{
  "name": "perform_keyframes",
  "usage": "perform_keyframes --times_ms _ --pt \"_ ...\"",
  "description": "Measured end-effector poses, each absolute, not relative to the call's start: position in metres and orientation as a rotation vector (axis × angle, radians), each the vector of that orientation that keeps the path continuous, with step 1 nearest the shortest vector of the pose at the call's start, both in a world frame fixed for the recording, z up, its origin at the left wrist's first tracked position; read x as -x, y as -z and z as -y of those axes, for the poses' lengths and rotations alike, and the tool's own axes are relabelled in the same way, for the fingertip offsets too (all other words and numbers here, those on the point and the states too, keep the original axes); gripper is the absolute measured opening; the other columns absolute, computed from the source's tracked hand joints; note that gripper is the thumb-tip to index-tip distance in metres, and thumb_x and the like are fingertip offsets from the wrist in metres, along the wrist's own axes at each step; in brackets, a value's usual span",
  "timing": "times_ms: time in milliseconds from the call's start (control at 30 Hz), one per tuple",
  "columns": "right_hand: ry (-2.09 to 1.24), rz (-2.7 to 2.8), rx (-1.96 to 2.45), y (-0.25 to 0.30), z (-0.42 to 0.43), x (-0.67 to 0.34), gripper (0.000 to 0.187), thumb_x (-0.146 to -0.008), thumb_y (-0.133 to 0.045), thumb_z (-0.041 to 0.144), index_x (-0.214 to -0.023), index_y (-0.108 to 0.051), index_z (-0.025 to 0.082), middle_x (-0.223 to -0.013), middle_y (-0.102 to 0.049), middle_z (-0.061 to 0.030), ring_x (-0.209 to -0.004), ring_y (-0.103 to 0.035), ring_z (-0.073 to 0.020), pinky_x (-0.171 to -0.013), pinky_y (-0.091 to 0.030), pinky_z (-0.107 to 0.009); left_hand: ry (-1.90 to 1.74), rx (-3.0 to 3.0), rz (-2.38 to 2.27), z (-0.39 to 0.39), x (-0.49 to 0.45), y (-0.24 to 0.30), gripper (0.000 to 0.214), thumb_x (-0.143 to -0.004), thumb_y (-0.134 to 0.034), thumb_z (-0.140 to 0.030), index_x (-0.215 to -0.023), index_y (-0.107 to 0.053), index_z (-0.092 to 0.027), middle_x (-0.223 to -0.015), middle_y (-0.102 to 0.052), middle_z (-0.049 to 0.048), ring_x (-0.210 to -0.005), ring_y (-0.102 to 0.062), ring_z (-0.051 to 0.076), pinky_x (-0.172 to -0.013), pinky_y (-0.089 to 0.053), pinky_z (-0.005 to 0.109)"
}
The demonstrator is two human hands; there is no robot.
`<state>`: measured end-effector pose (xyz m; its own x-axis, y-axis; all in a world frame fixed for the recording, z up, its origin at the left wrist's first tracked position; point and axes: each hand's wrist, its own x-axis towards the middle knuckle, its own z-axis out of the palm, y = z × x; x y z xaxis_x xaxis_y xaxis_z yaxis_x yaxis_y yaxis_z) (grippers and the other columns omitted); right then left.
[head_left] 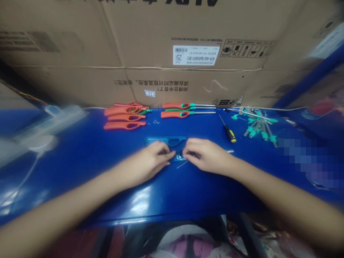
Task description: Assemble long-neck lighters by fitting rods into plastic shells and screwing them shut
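On the blue table, my left hand (pixel 154 161) and my right hand (pixel 205 154) face each other with fingertips pinched, a small gap apart. Between and under the fingertips is a translucent blue lighter handle part (pixel 180 157), mostly covered, with a small dark piece in it. What each pinch holds is too small to make out. Just beyond my hands, a blue lighter handle half (pixel 157 139) with a trigger opening lies flat. A thin metal rod (pixel 182 165) lies by my right fingertips. Another metal piece (pixel 229 151) shows past my right hand.
At the back lie orange lighter handles (pixel 123 125) and assembled lighters (pixel 176 114) with metal tubes. To the right are a yellow-black screwdriver (pixel 229 133) and a pile of metal tubes with green ends (pixel 259 129). A cardboard sheet (pixel 150 46) stands behind; a power strip (pixel 48 125) sits left.
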<state>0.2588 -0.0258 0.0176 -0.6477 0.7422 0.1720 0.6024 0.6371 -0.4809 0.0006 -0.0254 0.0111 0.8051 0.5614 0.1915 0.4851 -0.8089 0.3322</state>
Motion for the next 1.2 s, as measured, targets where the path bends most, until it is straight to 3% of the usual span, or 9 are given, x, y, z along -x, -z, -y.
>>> perform_keyframes --times_ms 200,367,700,1200 --pt "-0.590 2.538 1.096 -0.026 0.031 -0.261 0.008 -0.089 -0.060 0.013 -0.091 -0.066 0.018 -0.089 -0.062 -0.0023 -0.068 -0.051 -0.0113 -0.064 -0.040 -0.025 -0.431 -2.760 -0.831 0.028 0.002 -0.011 0.034 -0.103 -0.049 -0.025 -0.133 -0.065 -0.019 -0.116 -0.064 0.0135 -0.105 -0.063 0.024 -0.092 -0.056 0.040" --pt "-0.576 2.572 1.116 -0.029 0.033 -0.262 0.009 -0.088 -0.060 0.013 -0.094 -0.064 0.019 -0.089 -0.061 -0.0019 -0.067 -0.050 -0.0115 -0.064 -0.039 -0.025 -0.485 -2.706 -0.769 0.025 0.002 -0.010 0.038 -0.100 -0.050 -0.018 -0.138 -0.058 -0.020 -0.127 -0.060 0.0135 -0.116 -0.058 0.025 -0.101 -0.052 0.043" --pt "-0.471 2.695 1.144 -0.031 0.037 -0.260 0.010 -0.094 -0.057 0.018 -0.102 -0.062 0.019 -0.104 -0.064 -0.0054 -0.081 -0.058 -0.0160 -0.068 -0.042 -0.028 -0.419 -2.719 -0.738 0.029 0.001 -0.016 0.038 -0.098 -0.050 -0.014 -0.132 -0.064 -0.026 -0.127 -0.057 0.0110 -0.116 -0.052 0.026 -0.099 -0.047 0.042" --pt "-0.456 2.739 1.033 -0.031 0.034 -0.265 0.015 -0.097 -0.053 0.018 -0.105 -0.066 0.019 -0.102 -0.064 -0.0053 -0.085 -0.062 -0.0170 -0.072 -0.044 -0.028 -0.438 -2.718 -0.691 0.027 0.001 -0.014 0.037 -0.101 -0.045 -0.016 -0.132 -0.063 -0.023 -0.127 -0.055 0.0121 -0.117 -0.054 0.024 -0.099 -0.050 0.041"
